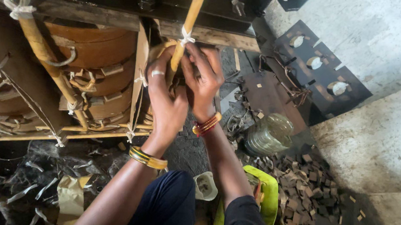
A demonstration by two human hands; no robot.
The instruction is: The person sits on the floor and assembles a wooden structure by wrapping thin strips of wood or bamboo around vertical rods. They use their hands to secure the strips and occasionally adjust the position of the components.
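Both hands working at a paper-wrapped lead [187,28], left hand [164,96] gripping it below the white tie [185,36], right hand [204,82] pinching beside, brown coil [97,50] sitting left.

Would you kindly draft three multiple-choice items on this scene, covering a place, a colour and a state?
1. Where does the clear plastic jar lie?
A. On the floor, beside the heap of small brown pieces
B. In the left hand
C. On top of the coil

2. What colour is the tie knotted round the slanted stick?
A. Red
B. White
C. Blue

3. How are the hands placed?
A. Both resting on the floor
B. One holding the jar
C. Left hand and right hand both at the stick

Answers: 1 A, the jar lies on its side by the heap; 2 B, the knot is white; 3 C, the fingers of both meet at the stick.
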